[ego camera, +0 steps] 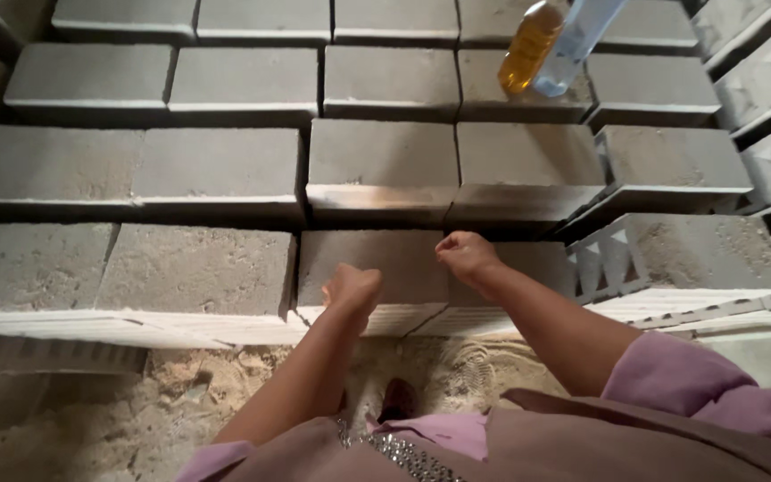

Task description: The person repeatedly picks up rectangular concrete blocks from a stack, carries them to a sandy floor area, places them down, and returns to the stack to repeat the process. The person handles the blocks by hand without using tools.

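Observation:
I look down at rows of grey concrete blocks laid flat. My left hand (352, 290) is curled into a loose fist over the front edge of the nearest middle block (385, 268). My right hand (466, 254) is also closed, hovering over the same block's right side near the seam with its neighbour (537, 263). Neither hand visibly holds anything. Both forearms reach forward from pink sleeves.
Two plastic bottles stand on blocks at the back right, one with amber liquid (533, 45), one clear (577, 40). Patterned blocks (671, 259) lie angled at the right. Sandy ground (91, 419) and my shoe (397, 399) are below the front row.

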